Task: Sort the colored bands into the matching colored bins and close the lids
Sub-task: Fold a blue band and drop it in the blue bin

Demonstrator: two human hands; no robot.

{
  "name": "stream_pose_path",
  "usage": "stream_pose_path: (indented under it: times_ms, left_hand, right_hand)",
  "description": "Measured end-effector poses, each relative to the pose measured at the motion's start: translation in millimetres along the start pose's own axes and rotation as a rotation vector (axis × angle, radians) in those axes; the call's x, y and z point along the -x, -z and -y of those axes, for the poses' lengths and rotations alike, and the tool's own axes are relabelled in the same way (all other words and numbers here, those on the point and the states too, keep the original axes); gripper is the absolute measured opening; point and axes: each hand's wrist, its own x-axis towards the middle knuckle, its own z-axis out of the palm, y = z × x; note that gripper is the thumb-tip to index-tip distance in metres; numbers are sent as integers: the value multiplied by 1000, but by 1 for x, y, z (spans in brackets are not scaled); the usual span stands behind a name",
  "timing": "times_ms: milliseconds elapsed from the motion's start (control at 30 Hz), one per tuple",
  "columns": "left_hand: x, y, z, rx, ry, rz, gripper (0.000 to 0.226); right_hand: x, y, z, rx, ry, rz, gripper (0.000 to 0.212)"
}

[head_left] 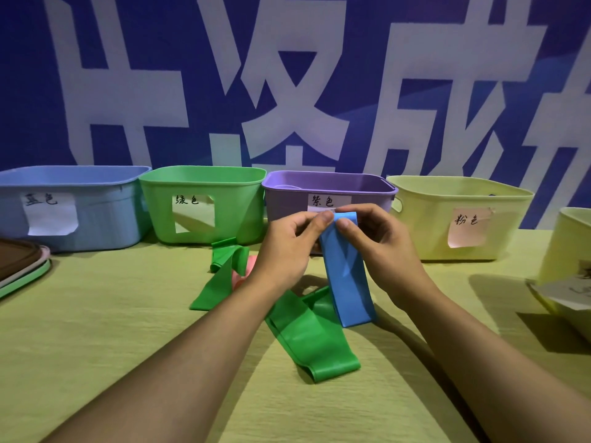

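Note:
Both hands hold one blue band (347, 270) by its top edge, in front of the purple bin (287, 199). My left hand (287, 247) pinches the top left corner and my right hand (380, 241) pinches the top right. The band hangs down to the table. Two green bands lie on the table, one (307, 334) under my hands and one (220, 273) by the green bin (204, 206). A pink band (249, 262) peeks out behind my left hand. The blue bin (70, 209) stands at far left, and a pale yellow bin (460, 219) labelled pink at right.
A stack of lids (22, 266) lies at the table's left edge. Another pale yellow bin (572, 251) with a paper label stands at the far right edge. A blue wall with large white characters rises right behind the bins.

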Motion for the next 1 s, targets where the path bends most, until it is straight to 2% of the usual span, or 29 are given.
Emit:
stream_pose_path:
  times_ms: [167, 300, 467, 567, 800, 1000]
  left_hand:
    - [2, -3, -1, 26, 12, 15, 26]
    - [4, -5, -3, 47, 32, 37, 28]
    - [3, -1, -1, 23, -68, -12, 37]
    - [3, -2, -1, 55, -93, 15, 24]
    - [2, -2, -2, 52, -96, 16, 17]
    - [0, 1, -2, 1, -76, -41, 9]
  right_hand:
    - [0, 0, 1, 11, -7, -4, 9]
    - [0, -2, 3, 14, -12, -20, 13]
    - [2, -1, 5, -26, -12, -47, 24]
    - [1, 0, 5, -37, -13, -64, 23]
    - [0, -2, 6, -74, -38, -80, 28]
    - [2, -4, 7, -83, -51, -29, 42]
